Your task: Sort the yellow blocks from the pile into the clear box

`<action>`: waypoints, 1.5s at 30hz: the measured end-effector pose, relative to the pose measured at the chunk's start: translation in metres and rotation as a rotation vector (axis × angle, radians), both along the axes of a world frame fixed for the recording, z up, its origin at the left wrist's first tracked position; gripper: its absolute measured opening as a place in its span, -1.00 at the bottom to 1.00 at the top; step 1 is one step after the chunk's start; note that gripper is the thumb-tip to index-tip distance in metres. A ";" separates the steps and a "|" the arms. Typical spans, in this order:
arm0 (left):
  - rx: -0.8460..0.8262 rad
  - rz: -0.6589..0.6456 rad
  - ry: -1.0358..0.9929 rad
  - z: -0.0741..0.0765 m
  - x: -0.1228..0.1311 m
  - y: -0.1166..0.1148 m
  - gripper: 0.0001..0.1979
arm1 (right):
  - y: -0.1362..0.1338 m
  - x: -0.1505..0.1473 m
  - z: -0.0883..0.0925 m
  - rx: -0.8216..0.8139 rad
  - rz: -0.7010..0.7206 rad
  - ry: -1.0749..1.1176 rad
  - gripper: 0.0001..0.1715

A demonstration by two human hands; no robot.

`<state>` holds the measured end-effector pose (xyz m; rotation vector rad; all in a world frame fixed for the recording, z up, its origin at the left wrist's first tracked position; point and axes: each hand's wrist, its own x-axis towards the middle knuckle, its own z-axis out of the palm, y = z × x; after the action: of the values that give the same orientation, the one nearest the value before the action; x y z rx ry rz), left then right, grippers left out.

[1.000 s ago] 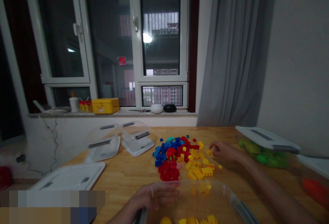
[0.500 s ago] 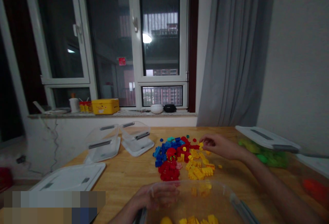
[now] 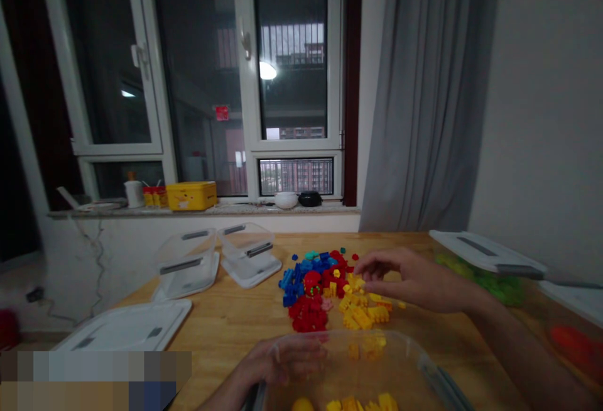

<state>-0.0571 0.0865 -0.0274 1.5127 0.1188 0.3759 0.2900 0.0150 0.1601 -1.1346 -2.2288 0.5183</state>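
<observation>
A pile of building blocks lies on the wooden table, with blue blocks (image 3: 293, 284) on the left, red blocks (image 3: 308, 315) in front and yellow blocks (image 3: 360, 314) on the right. My right hand (image 3: 400, 276) reaches over the pile's right side, thumb and fingers apart, fingertips at the yellow blocks; nothing can be seen held. At the near edge is a clear bin (image 3: 348, 342) with several yellow pieces inside. Against the bin's left wall rests my left hand (image 3: 287, 361), fingers stretched out and partly seen through the plastic.
Two clear boxes (image 3: 186, 251) with white lids stand at the back left. A white lid (image 3: 127, 326) lies at the left. On the right are a lidded box of green pieces (image 3: 499, 285), another white lid (image 3: 575, 298) and blurred red pieces (image 3: 572, 342).
My right hand has moved slightly left and nearer over the yellow blocks, and its thumb and fingers have spread. My left hand stays at the bin.
</observation>
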 end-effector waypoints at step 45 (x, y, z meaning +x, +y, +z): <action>-0.039 0.067 -0.005 -0.003 -0.004 0.000 -0.25 | 0.134 0.091 -0.124 -0.013 -0.440 0.056 -0.62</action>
<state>-0.0608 0.0866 -0.0307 1.4718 0.1725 0.4286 0.3807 0.1489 0.0363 -1.5406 -1.8508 0.3727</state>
